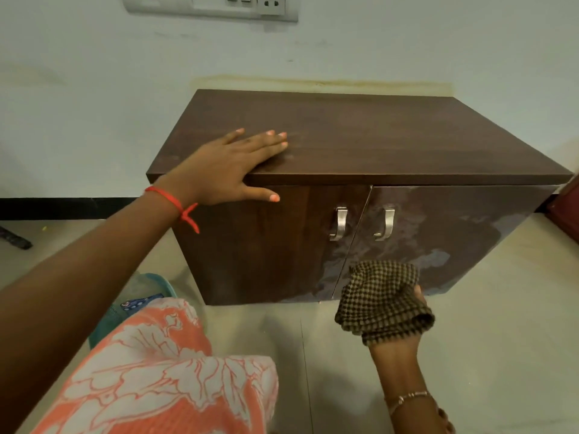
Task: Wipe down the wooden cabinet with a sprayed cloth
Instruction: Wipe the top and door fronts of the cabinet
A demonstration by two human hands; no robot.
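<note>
Above the cloth (380, 296) you grip, two handles (340, 223) jut from the cabinet (445, 227) doors. Left of the grip your knee (163, 364) crowds in; right of it and behind, the floor (501, 339) lies open.

No legible text; blue label (138, 303) (blurred) unreadable.

Head view looks down, close, onto the cabinet (360, 145).

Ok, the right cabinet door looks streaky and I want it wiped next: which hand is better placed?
The right hand: it grips the checked cloth just in front of the right door, near its lower edge. The left hand lies flat on the cabinet top, holding nothing.
</note>
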